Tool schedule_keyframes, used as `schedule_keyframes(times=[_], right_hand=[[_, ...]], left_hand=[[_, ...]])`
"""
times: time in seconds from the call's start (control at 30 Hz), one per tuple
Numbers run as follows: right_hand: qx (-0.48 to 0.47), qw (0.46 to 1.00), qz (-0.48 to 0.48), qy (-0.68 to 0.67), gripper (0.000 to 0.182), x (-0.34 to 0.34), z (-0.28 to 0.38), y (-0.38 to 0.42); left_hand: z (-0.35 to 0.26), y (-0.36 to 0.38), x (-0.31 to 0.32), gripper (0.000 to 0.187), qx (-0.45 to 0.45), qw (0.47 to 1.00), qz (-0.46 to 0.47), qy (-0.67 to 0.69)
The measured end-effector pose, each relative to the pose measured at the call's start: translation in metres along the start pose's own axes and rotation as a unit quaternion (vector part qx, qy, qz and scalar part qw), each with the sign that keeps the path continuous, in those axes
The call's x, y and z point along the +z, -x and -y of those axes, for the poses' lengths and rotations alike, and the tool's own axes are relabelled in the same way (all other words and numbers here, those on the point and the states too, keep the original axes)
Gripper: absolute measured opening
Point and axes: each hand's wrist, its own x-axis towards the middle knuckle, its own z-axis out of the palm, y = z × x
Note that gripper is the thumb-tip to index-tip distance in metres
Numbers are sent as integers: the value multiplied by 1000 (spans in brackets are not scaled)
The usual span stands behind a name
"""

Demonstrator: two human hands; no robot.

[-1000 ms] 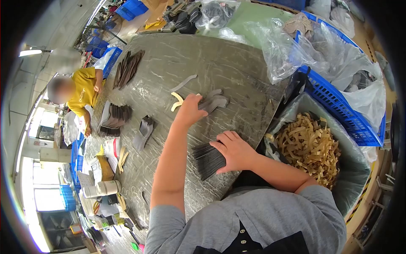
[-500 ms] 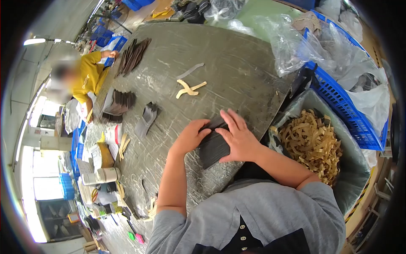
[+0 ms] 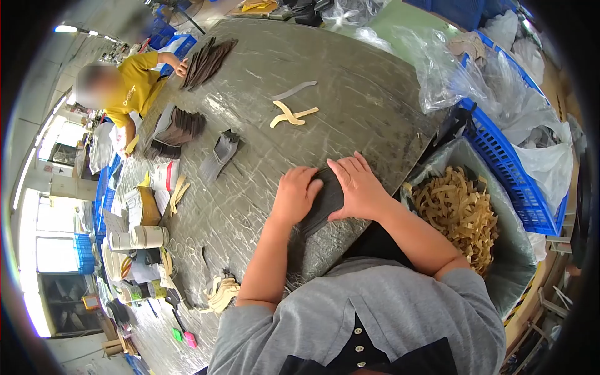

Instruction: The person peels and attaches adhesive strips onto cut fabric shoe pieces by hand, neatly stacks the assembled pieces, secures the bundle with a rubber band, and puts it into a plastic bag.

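A stack of thin dark strips (image 3: 325, 203) lies on the table near its front edge, held between my two hands. My left hand (image 3: 295, 196) is wrapped against the stack's left side, with its thumb near the top edge. Against the right side presses my right hand (image 3: 359, 189), thumb low and fingers at the far end. Parts of the strips are hidden under both hands. Farther up the table lie two crossed cream strips (image 3: 291, 115) and a single grey strip (image 3: 295, 90). To the left is a small banded bundle of grey strips (image 3: 221, 154).
Dark strip piles (image 3: 177, 129) stand at the left, where a co-worker in a yellow top (image 3: 134, 87) reaches toward another pile (image 3: 209, 63). A lined bin of tan strips (image 3: 459, 209) and a blue crate (image 3: 509, 165) are at the right. Jars (image 3: 149, 237) stand lower left.
My left hand has shifted along the stack's left side, and my right hand's fingers have drawn in at its far end. The whole view has tilted slightly.
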Motion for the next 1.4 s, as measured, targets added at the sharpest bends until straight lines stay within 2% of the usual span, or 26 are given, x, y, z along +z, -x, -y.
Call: schedule_keyframes(times=[0.03,0.17,0.23,0.43,0.53,0.7,0.83,0.93,1.1,1.4], right_hand=[[-6,1000,-6,12,115,0,-1,-1],[-39,999,-2,15,112,4,-6,-4],[-80,997,-3,4,109,3,-11,-6],[-70,997,-11,-40,96,5,-13,-15],[-45,998,20,-34,94,1,-10,-21],[-60,998,6,-28,100,0,2,-4],[-47,998,14,-28,103,4,12,9],[-49,998,12,-23,99,6,10,8],[-53,998,17,-32,91,8,5,-3],[-55,998,7,-37,89,8,7,5]], left_hand=[[-7,6,-6,71,41,997,20,-56],[-29,29,-4,122,35,983,76,-162],[-29,27,-4,119,33,985,75,-152],[-17,21,-3,112,40,994,65,-82],[-12,17,-7,114,49,993,70,-80],[-8,36,-5,118,64,994,79,-49],[-17,63,-2,116,55,993,-3,-103],[-14,59,-7,113,15,998,37,-47],[2,50,-6,94,77,997,9,-11],[18,63,-6,97,121,991,-8,60]])
